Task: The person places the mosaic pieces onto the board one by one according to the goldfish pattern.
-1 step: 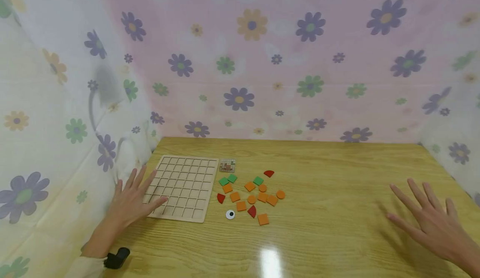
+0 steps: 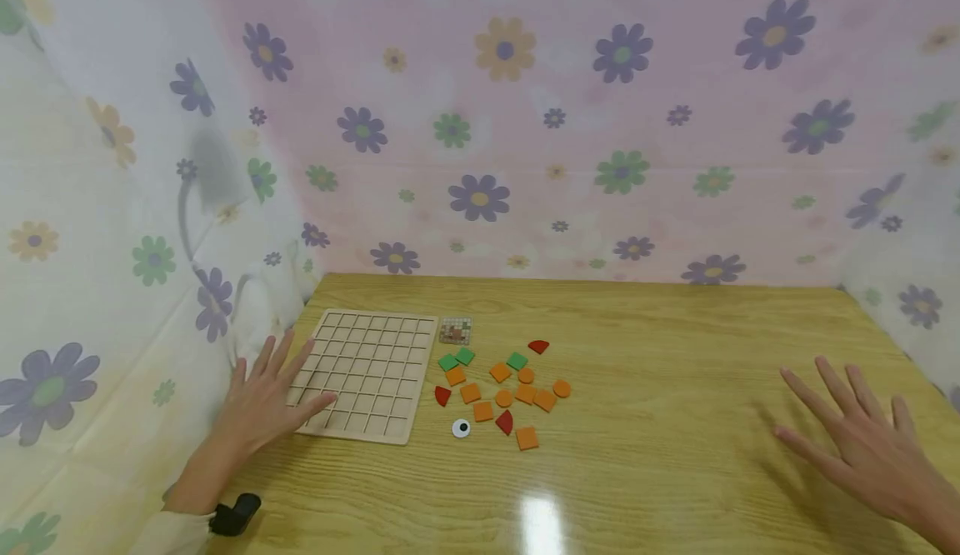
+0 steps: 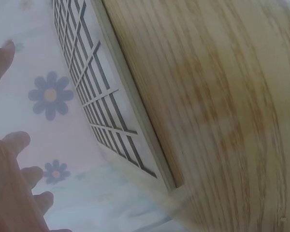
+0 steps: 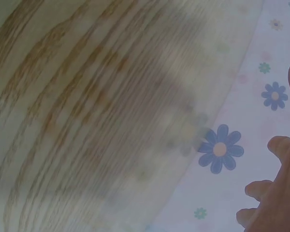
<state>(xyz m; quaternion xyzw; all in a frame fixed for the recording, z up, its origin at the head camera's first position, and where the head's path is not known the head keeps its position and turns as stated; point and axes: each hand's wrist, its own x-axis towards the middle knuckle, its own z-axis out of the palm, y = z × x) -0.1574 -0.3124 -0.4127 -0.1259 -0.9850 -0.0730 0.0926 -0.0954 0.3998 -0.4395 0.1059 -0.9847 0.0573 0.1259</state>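
Note:
My left hand (image 2: 258, 409) is spread, holding nothing, over the left edge of a wooden grid board (image 2: 382, 376); I cannot tell whether it touches. Far to the right, my right hand (image 2: 862, 447) spreads its fingers above the table, nothing in it. Loose pieces lie right of the board: several orange squares (image 2: 527, 437), three orange discs (image 2: 562, 388), three green squares (image 2: 517, 361), three red wedges (image 2: 505, 422) and a white eye disc (image 2: 461, 428). A small picture card (image 2: 456, 331) rests by the board's upper right corner. In the left wrist view, the board's grid (image 3: 106, 96) shows beside the fingers.
Everything lies on a wood-grain table (image 2: 660, 355). Flowered cloth (image 2: 525, 122) hangs behind it and at both sides. A black band (image 2: 235, 515) is on the left wrist. Light glares off the table near its front.

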